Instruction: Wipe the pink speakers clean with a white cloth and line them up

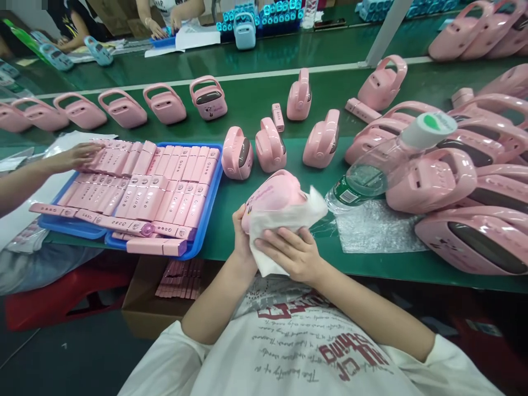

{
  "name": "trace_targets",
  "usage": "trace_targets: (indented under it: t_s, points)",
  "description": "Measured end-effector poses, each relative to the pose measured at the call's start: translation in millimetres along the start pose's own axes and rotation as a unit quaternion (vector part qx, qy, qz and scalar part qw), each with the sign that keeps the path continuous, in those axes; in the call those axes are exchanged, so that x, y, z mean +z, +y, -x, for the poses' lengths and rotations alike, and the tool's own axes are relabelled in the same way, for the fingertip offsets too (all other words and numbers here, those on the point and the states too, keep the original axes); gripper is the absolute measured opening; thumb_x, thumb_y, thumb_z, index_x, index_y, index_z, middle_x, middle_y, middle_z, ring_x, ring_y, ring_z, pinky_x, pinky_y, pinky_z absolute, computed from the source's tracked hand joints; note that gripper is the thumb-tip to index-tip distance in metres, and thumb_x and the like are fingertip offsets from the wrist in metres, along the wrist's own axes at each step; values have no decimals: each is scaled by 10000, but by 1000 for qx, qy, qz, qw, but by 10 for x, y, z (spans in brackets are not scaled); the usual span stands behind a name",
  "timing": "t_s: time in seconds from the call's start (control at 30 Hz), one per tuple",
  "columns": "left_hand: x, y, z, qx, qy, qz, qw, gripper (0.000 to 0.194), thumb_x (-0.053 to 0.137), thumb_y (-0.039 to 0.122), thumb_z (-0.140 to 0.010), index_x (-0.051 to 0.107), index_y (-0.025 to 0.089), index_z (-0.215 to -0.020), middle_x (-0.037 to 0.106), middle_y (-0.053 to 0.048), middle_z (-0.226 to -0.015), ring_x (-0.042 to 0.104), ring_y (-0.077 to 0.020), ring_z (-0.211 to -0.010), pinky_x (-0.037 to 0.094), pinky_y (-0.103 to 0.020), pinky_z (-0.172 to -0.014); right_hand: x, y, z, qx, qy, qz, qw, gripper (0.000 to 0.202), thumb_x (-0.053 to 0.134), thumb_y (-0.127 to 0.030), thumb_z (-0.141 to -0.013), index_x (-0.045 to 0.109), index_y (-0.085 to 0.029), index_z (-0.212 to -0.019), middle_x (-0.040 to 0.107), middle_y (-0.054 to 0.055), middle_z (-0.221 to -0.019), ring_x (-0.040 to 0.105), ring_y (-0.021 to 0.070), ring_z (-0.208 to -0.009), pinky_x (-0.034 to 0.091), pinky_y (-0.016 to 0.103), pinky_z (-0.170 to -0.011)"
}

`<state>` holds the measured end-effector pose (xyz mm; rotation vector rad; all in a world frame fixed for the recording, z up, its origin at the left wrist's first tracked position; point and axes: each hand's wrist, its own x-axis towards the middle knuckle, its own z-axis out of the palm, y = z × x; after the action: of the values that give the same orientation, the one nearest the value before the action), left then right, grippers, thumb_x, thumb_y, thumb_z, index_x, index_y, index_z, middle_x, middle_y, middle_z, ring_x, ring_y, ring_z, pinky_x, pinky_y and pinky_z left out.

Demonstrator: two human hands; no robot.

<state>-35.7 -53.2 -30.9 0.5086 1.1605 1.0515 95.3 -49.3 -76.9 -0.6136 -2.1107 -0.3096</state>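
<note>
Just above my lap, a pink handled device (275,193) is held tilted between both hands. My left hand (244,237) is wrapped round its left end, fingers partly hidden behind it. A white cloth (270,221) covers the device's near side and its right end. My right hand (289,252) presses the cloth against the device with bent fingers. Beyond them, several pink devices (270,146) stand upright on the green table (231,220).
Left, blue trays (206,220) hold many pink bars, with another person's hand (78,155) over them. A clear bottle (363,176) stands tilted on the right, beside bubble wrap (375,234) and piled pink devices (474,236). A cardboard box (142,308) sits below the table's edge.
</note>
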Motion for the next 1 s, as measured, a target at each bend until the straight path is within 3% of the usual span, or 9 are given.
trace_targets:
  t_s: [0.2, 0.3, 0.37, 0.5, 0.6, 0.7, 0.83, 0.93, 1.0]
  points:
    - [16, 78, -123, -69, -119, 293, 946, 500, 579, 564, -678, 666, 160, -959, 737, -49, -839, 695, -280, -949, 563, -376, -853, -71, -52, -88, 129, 97, -75, 984, 552, 421, -223, -973, 314, -207, -1514, -5, 14, -1649, 61, 266, -1515, 222, 460, -1235]
    - [-5, 6, -113, -88, -131, 320, 934, 533, 599, 538, -670, 657, 153, -1034, 737, -53, -871, 700, -227, -808, 581, -320, -703, -170, 24, -263, 205, 65, -208, 954, 529, 388, -326, -999, 294, -298, -1519, 78, -22, -1649, 140, 286, -1509, 225, 534, -1221]
    - [1, 6, -96, -96, -125, 319, 935, 531, 597, 527, -669, 647, 156, -1045, 740, -67, -903, 702, -236, -805, 591, -332, -665, -199, 132, -368, 307, 59, -326, 892, 483, 347, -424, -1011, 368, -323, -1484, 257, -13, -1613, 256, 258, -1482, 251, 500, -1217]
    - [63, 59, -50, -108, -94, 294, 945, 512, 588, 532, -683, 635, 173, -1045, 737, -76, -912, 699, -265, -816, 606, -390, -641, -141, 266, -453, 521, 93, -488, 695, 542, 383, -587, -960, 481, -304, -1412, 458, 1, -1511, 407, 214, -1410, 330, 413, -1184]
    - [67, 64, -24, -93, -73, 265, 957, 511, 609, 531, -674, 644, 175, -1040, 735, -68, -914, 693, -268, -822, 607, -401, -630, -85, 180, -372, 558, 127, -499, 651, 560, 464, -607, -917, 535, -283, -1367, 472, 2, -1499, 394, 208, -1414, 284, 383, -1201]
    - [-24, 44, -1, -15, -43, 210, 977, 518, 674, 493, -631, 657, 182, -1044, 737, -50, -894, 690, -261, -816, 595, -364, -611, -77, 48, -212, 612, 133, -472, 620, 559, 514, -631, -879, 630, -226, -1245, 613, 61, -1345, 511, 238, -1305, 381, 382, -1128]
    - [-223, 125, 66, 148, -64, 97, 982, 614, 746, 443, -587, 638, 189, -1135, 737, -67, -915, 691, -305, -925, 588, -400, -774, -120, 93, -98, 643, -4, -525, 558, 569, 588, -696, -792, 705, -187, -1017, 726, 47, -848, 647, 199, -779, 537, 308, -701]
    - [-311, 371, 156, 273, -133, -14, 953, 695, 764, 381, -604, 571, 230, -1254, 703, -90, -1099, 652, -333, -1064, 536, -467, -929, -164, 285, -180, 617, -102, -582, 520, 591, 636, -730, -723, 719, -173, -901, 702, 33, -749, 613, 176, -703, 502, 274, -629]
    - [-296, 625, 207, 364, -127, -77, 919, 733, 788, 337, -595, 549, 272, -1285, 679, -74, -1148, 637, -322, -1087, 526, -470, -947, -190, 412, -266, 607, -147, -588, 513, 611, 650, -746, -690, 717, -158, -843, 710, 49, -782, 628, 197, -761, 507, 289, -678]
